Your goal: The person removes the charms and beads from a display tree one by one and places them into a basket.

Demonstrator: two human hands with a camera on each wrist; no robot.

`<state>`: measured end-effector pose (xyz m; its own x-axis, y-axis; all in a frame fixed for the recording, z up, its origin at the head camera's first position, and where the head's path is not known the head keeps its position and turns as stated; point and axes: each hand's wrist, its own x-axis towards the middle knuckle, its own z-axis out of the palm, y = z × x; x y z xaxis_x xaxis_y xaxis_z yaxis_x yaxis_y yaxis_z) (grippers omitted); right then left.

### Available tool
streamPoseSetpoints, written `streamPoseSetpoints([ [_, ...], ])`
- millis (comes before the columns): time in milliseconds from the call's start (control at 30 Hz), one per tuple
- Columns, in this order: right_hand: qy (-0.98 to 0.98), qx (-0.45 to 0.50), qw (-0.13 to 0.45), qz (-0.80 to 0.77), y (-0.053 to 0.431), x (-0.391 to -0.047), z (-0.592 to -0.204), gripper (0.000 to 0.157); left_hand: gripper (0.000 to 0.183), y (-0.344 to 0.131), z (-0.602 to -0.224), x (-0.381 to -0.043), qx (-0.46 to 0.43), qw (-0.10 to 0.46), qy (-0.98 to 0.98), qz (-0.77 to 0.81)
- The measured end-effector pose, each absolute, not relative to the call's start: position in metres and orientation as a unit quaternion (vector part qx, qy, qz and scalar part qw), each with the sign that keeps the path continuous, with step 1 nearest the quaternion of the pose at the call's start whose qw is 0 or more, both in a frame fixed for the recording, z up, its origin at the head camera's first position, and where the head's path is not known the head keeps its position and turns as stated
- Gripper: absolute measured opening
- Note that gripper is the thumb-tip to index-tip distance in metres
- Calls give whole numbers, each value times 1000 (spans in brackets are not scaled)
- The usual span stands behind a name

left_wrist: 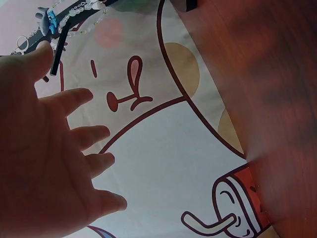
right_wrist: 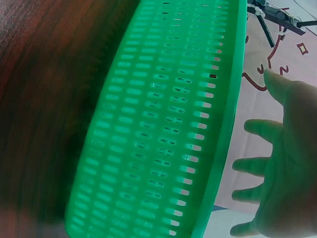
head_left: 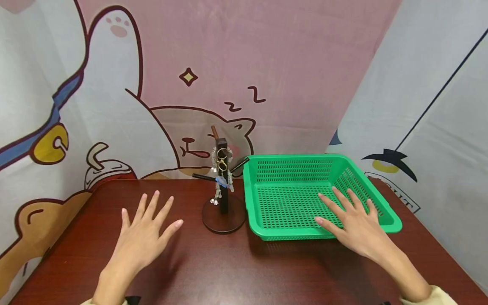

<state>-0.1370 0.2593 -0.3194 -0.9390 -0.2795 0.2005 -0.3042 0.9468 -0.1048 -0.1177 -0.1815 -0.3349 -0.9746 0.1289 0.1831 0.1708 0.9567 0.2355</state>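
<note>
My left hand point(head_left: 139, 237) hovers over the table's left side, fingers spread and straight, holding nothing. My right hand point(head_left: 358, 228) is spread above the near right part of a green plastic basket point(head_left: 324, 233) and grips nothing. Between the hands stands a dark jewelry stand point(head_left: 223, 199) with a round base and several pegs. Hanging on it are beaded strands point(head_left: 217, 192), gold-coloured rings point(head_left: 222, 163) and a small blue-grey piece point(head_left: 222, 182). The left wrist view shows the stand's hung pieces point(left_wrist: 47, 22) beyond the left thumb; in the right wrist view the basket's side point(right_wrist: 158, 124) lies beside the right hand.
The table point(head_left: 213, 271) is dark reddish wood. A cloth backdrop point(head_left: 305, 76) with cartoon animals rises behind its far edge and along both sides. The basket's left wall stands close to the stand's base.
</note>
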Motion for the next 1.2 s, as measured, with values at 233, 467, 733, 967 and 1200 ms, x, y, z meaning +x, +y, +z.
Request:
streamPoseSetpoints([
  [233, -971, 181, 115, 109, 257, -139, -316, 66, 70, -181, -331, -122, -92, 91, -981, -147],
  [467, -960, 196, 129, 156, 255, -141, -311, 57, 67, -179, -324, -137, -125, 112, -966, -196],
  [733, -954, 213, 113, 179, 252, -145, -312, 47, 54, -165, -313, -161, -147, 141, -937, -284],
  [967, -950, 228, 118, 175, 250, -146, -312, 42, 37, -152, -303, -180, -131, 177, -911, -349],
  [1200, -943, 254, 122, 178, 249, -149, -310, 38, 24, -145, -298, -191, -119, 174, -901, -379],
])
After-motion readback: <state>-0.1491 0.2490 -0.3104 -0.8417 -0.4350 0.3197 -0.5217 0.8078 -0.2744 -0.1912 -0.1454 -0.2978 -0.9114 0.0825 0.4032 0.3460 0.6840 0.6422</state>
